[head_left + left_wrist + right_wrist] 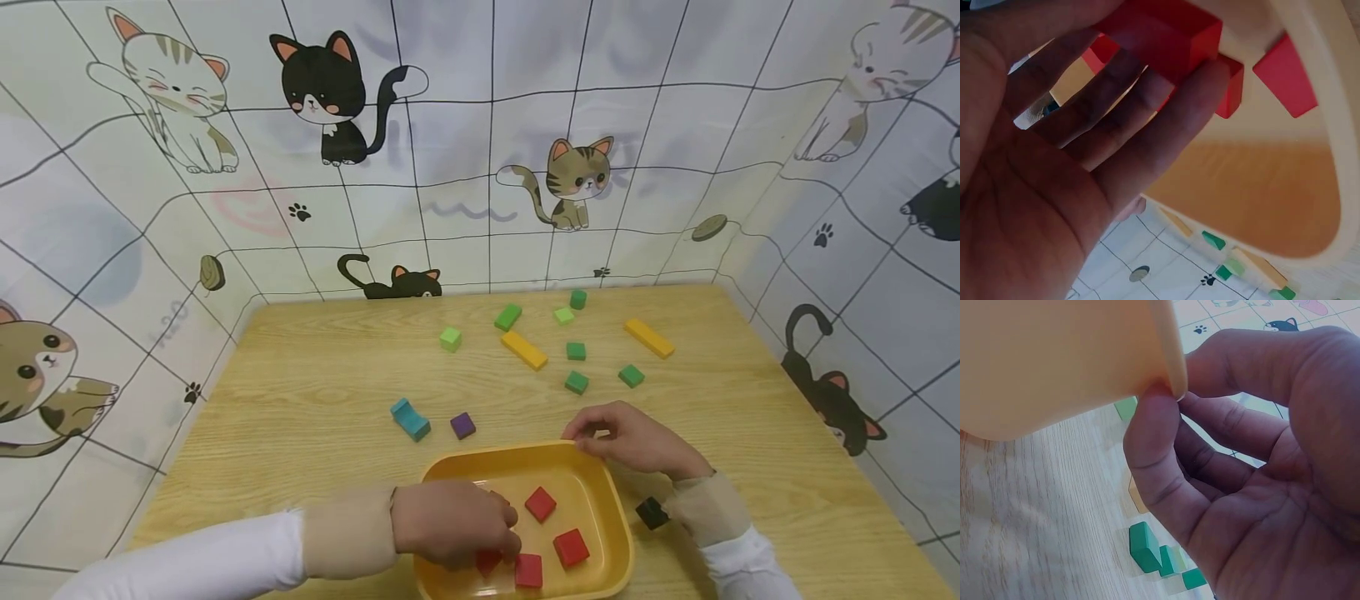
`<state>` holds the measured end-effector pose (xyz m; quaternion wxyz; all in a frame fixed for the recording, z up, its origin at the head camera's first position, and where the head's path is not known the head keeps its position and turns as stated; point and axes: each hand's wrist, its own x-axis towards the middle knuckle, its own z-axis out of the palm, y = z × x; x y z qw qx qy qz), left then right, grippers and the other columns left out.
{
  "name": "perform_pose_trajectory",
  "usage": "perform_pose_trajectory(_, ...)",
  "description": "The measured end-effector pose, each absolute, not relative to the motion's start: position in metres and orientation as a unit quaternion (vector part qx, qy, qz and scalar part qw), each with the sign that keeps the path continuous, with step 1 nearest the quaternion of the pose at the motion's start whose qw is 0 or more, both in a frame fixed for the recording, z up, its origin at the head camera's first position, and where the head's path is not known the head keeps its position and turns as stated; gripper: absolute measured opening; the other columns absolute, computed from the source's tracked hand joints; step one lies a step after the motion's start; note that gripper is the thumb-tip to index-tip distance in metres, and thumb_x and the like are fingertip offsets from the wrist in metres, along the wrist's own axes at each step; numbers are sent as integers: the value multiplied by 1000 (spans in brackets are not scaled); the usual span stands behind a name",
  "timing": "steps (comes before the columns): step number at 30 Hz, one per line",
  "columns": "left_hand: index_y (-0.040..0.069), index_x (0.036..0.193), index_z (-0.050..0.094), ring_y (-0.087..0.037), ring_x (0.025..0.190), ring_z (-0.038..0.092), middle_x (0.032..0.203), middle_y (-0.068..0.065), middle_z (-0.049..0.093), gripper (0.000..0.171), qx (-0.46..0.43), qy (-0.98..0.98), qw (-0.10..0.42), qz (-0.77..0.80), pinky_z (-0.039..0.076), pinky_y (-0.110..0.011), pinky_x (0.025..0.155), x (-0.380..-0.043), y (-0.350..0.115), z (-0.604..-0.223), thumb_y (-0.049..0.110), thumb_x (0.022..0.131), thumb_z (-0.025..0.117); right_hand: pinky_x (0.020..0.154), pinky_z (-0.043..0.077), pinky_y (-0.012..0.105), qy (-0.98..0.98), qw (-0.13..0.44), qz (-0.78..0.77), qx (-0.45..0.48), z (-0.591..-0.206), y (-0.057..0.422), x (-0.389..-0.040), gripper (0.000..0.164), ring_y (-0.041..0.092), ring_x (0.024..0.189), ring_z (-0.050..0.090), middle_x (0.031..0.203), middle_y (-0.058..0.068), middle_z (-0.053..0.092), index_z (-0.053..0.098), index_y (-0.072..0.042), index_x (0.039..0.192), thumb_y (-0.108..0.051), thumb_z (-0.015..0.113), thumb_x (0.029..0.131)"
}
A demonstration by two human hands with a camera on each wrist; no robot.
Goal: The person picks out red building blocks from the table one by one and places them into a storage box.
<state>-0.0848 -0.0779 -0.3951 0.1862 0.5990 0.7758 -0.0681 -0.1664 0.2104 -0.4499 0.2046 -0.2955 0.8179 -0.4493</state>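
Note:
A yellow plastic tray (510,454) lies near the front of the table with several red blocks inside, among them a red block (540,504) and another (572,547). Over the tray's left part, my left hand (453,521) reaches in. The left wrist view shows it pinching a red block (1166,37) between thumb and fingertips, other red blocks lying just beyond. My right hand (637,437) grips the far right corner of the tray's rim. In the right wrist view, its thumb and fingers (1154,437) pinch that rim from both sides.
Beyond the tray lie a teal curved block (410,419) and a purple cube (462,425). A black block (651,512) sits by the right wrist. Several green blocks (576,382) and two orange-yellow bars (523,350) are scattered farther back. Cat-printed fabric walls (465,208) surround the table.

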Motion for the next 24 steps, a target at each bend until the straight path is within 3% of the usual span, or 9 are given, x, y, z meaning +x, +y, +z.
perform_pose_trajectory(8, 34, 105, 71, -2, 66, 45, 80, 15, 48, 29, 602, 760, 223, -103, 37, -12, 56, -78, -68, -406, 20, 81, 80, 81, 50, 30, 819, 201, -446, -299, -452, 210, -167, 18, 17, 96, 59, 105, 2, 70, 72, -11, 107, -22, 64, 96)
perform_pose_trajectory(15, 35, 99, 72, -2, 67, 45, 77, 16, 53, 15, 608, 754, 216, -122, 36, -13, 57, -75, -60, -418, 31, 85, 76, 82, 50, 31, 821, 204, -444, -295, -451, 210, -167, 17, 17, 95, 60, 104, 2, 70, 72, -11, 107, -21, 64, 96)
perform_pose_trajectory(24, 38, 109, 73, -3, 70, 46, 85, 16, 60, 23, 600, 760, 207, -139, 38, -14, 61, -74, -58, -423, 36, 86, 74, 83, 50, 33, 824, 204, -442, -291, -450, 210, -166, 16, 17, 94, 60, 103, 0, 70, 72, -12, 107, -22, 65, 96)
